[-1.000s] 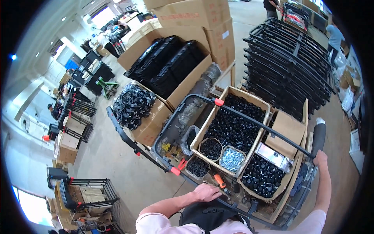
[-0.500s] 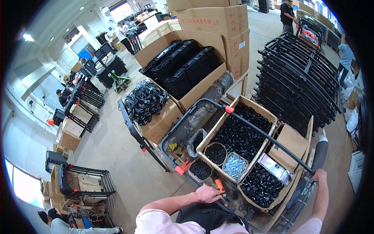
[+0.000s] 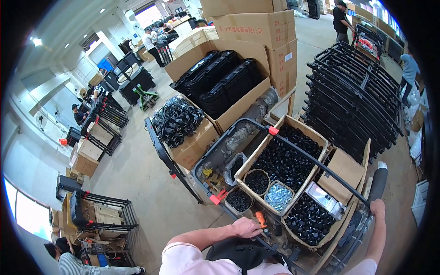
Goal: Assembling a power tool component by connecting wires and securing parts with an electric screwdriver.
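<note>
Ctn stack (image 3: 262, 37) at back; grn pallet jack (image 3: 147, 99) on flr (image 3: 137, 172), L; fan (image 3: 41, 118) far L; co-worker (image 3: 341, 20) in blk, R.

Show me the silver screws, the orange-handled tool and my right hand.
Silver screws (image 3: 278, 196): head view, middle of the pile.
Orange-handled tool (image 3: 261, 220): head view, its orange handle.
Right hand (image 3: 377, 207): head view, back of the hand.

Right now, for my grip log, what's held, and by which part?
Black tubular frame: right hand grips its right corner; left hand on its near bar, grip unclear.
</note>
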`<state>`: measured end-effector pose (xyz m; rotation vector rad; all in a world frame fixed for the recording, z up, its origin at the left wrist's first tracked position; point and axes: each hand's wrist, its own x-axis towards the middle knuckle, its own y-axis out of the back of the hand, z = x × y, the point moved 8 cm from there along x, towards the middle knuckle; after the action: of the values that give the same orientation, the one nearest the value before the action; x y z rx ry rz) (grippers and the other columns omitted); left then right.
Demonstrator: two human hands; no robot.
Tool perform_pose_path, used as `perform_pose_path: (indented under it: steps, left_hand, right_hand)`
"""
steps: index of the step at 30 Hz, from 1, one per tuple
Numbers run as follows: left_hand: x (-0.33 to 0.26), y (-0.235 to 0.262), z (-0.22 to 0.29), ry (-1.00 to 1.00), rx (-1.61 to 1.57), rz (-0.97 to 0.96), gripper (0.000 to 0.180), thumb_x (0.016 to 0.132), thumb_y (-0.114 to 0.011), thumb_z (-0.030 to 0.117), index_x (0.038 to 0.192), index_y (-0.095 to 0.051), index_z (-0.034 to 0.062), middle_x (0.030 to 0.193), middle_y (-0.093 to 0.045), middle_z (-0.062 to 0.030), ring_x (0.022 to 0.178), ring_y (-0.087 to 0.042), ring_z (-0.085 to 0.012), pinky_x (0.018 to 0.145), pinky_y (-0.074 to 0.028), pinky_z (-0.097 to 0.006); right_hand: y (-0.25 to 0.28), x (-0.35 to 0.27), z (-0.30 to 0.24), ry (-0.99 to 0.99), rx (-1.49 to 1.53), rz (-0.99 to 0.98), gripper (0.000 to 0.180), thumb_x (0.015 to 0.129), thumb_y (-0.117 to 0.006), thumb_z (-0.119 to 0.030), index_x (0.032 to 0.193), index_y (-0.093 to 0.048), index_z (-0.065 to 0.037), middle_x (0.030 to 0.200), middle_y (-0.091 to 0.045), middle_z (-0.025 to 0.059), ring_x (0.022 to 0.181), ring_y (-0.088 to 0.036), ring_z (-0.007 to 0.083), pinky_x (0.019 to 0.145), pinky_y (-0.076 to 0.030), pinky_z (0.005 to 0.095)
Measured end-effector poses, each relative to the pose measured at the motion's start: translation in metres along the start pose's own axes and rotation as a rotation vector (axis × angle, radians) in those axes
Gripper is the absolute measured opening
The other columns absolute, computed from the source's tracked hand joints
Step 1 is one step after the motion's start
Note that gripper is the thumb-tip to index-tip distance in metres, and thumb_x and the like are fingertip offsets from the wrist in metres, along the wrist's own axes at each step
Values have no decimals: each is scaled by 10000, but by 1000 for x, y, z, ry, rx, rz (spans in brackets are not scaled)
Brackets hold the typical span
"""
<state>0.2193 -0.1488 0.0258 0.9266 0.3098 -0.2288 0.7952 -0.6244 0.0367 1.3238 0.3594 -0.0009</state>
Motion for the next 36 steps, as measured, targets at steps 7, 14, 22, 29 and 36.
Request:
perform_pose_path:
  steps: [7,14,22,29,36]
  left_hand:
    - [-3,-2,1,-6,30,35,358,1042,-586,397,964,-702,68,888,-733,-196,858,-722,-401,748,-582,-530]
    - [-23,49,8,-325,15,400,231,1009,-662,300,981,-711,75,904,-691,-149,880,-686,-365,779,-569,-494]
    - [-162,284,-191,453,88,1255,203,1004,-665,246,958,-742,64,973,-725,-166,933,-702,-365,822,-564,-468]
    - [-245,457,-381,1002,130,1362,341,996,-631,374,1057,-808,89,1087,-771,-198,1052,-727,-400,943,-561,-493]
    - [-221,537,-501,1295,-55,947,507,946,-651,453,1235,-779,56,1324,-726,-209,1242,-693,-376,1059,-535,-470]
  right_hand:
    - [21,-33,-9,-300,361,-108,562,1041,-513,-422,1168,-707,89,1175,-729,321,1063,-735,447,944,-579,527]
    - [-4,0,-6,-109,115,-29,518,1050,-517,-398,1170,-713,66,1250,-701,325,1208,-667,475,1045,-530,536]
    - [-22,5,-13,-16,-87,37,518,1085,-466,-377,1153,-718,70,1198,-729,299,1117,-718,447,963,-581,532]
    - [-2,-46,-7,-441,327,171,542,1074,-508,-436,1103,-731,57,1200,-725,305,1142,-696,467,939,-557,559]
    - [38,-202,-159,-202,374,138,410,941,-711,-329,1080,-725,57,1070,-738,297,1062,-705,473,914,-555,524]
